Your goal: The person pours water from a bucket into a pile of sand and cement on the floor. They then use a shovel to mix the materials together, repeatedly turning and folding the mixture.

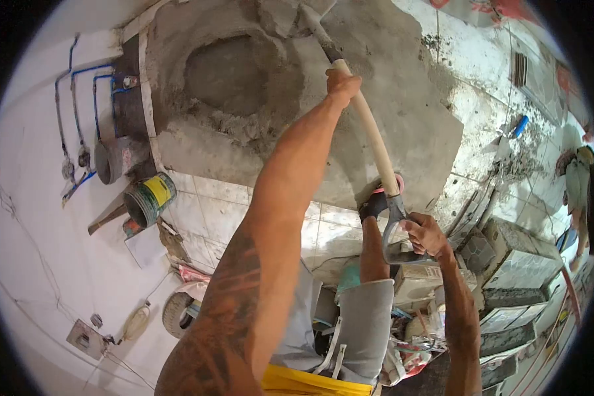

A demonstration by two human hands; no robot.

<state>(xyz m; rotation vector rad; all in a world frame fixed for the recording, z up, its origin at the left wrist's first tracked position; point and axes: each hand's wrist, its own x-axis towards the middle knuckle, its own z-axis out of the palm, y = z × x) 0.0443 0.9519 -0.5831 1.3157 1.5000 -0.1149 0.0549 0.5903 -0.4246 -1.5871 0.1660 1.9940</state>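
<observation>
A shovel (374, 135) with a pale wooden shaft slants across the middle of the view. My left hand (344, 87) is closed around the shaft near the blade end. At the other end, my right hand (426, 235) grips the dark D-shaped handle (395, 231). The shovel's blade (303, 21), partly hidden at the top, rests at the grey cement mix (402, 99) spread over the floor. A wet hollow (228, 74) lies in the mix, left of the blade. My foot, in a dark and pink sandal (375, 203), stands at the mix's near edge.
Two buckets (150, 199) (114, 160) stand by the left wall, near blue pipes (94, 68). Stacked tile boxes (518, 254) are at the right. A blue-handled tool (521, 127) lies on the dirty tiles (475, 119). Another person (579, 191) is at the right edge.
</observation>
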